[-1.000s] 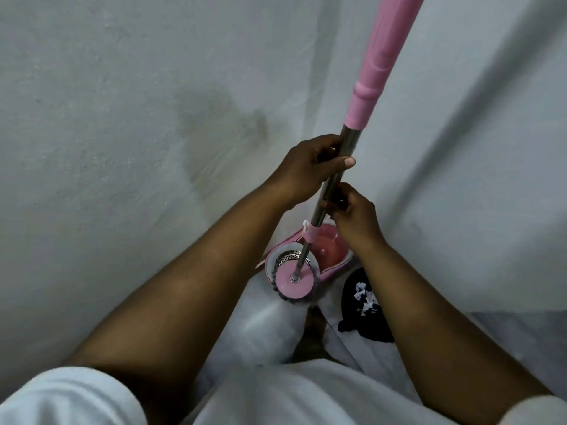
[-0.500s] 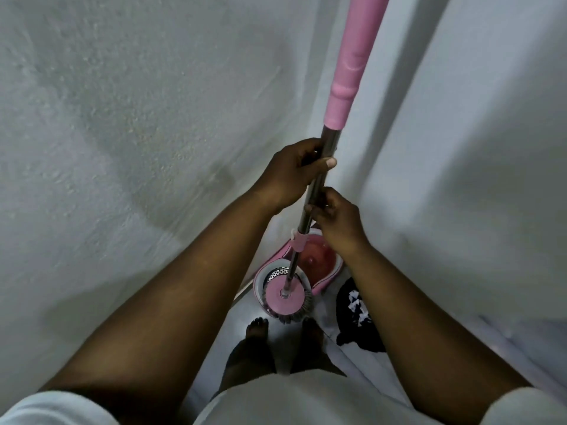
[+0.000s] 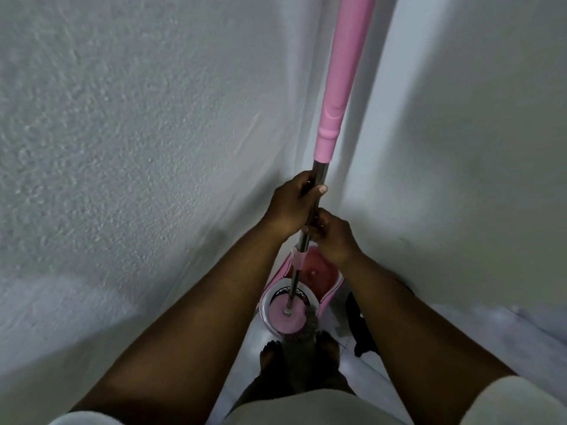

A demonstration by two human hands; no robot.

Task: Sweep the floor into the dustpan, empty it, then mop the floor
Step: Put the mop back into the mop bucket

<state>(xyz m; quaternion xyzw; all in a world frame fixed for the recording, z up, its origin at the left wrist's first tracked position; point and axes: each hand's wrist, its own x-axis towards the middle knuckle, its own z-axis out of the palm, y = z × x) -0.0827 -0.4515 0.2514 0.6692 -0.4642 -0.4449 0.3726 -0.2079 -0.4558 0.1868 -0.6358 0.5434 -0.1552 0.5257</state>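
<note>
A spin mop with a pink upper handle (image 3: 340, 87) and a steel lower shaft stands nearly upright in front of me. My left hand (image 3: 294, 204) grips the steel shaft just below the pink sleeve. My right hand (image 3: 333, 234) grips the shaft right beneath it. The round pink mop head (image 3: 287, 317) sits in the spinner basket of a pink and white mop bucket (image 3: 325, 299) on the floor. Grey mop strands spill over the basket's near edge.
White walls close in on the left and right, meeting in a corner behind the bucket. My bare feet (image 3: 306, 360) stand on the pale tiled floor just before the bucket. A black object (image 3: 362, 326) lies on the floor right of the bucket.
The mop handle has tilted more upright and both hands have shifted slightly right with it. The view has swung, so the bucket and feet sit lower in the frame.
</note>
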